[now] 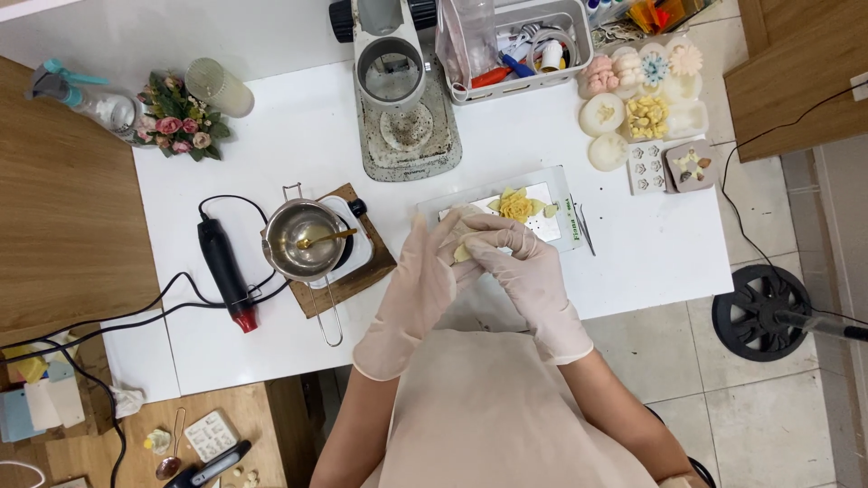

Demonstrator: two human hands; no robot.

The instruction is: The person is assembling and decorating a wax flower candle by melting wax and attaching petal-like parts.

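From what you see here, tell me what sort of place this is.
Probably a small craft workbench for wax or soap flowers: a metal melting pot, finished moulded flowers, and a yellow flower by the gloved hands.

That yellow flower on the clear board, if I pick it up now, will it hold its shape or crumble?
The yellow flower looks built from thin separate petals, so it is probably fragile at the edges. It appears small and likely light. Sitting flat on the clear board, it seems unlikely to roll, though loose petal pieces beside it suggest that parts could come off easily.
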